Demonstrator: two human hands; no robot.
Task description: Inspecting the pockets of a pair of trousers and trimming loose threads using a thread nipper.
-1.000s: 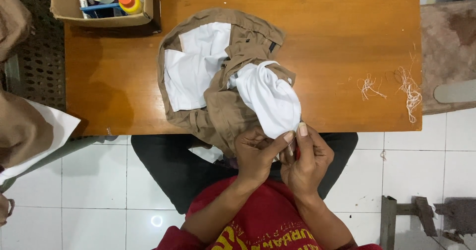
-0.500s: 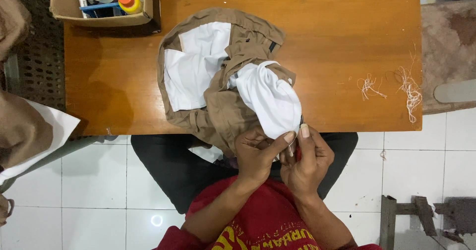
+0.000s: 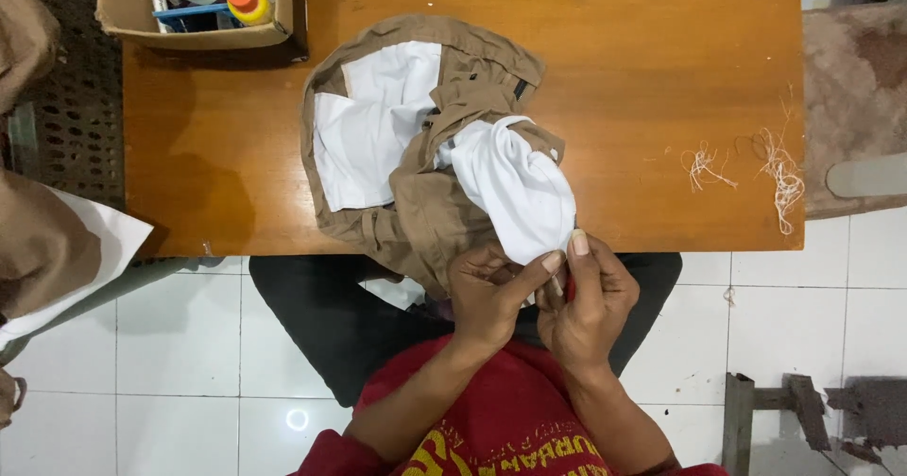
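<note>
A brown garment [image 3: 425,202] turned inside out lies on the wooden table [image 3: 642,79], its white pocket linings showing. One white pocket lining [image 3: 515,188] hangs over the table's near edge toward me. My left hand [image 3: 487,292] pinches the lower tip of that lining with thumb and fingers. My right hand [image 3: 590,297] grips the same tip from the right, index finger raised against the cloth. A small red thing shows between the fingers; I cannot tell what it is.
A cardboard box [image 3: 128,8] with tape rolls and a small bottle stands at the table's far left corner. Loose thread clippings [image 3: 779,169] lie on the right of the table. More brown cloth [image 3: 38,249] hangs at the left. White tiled floor below.
</note>
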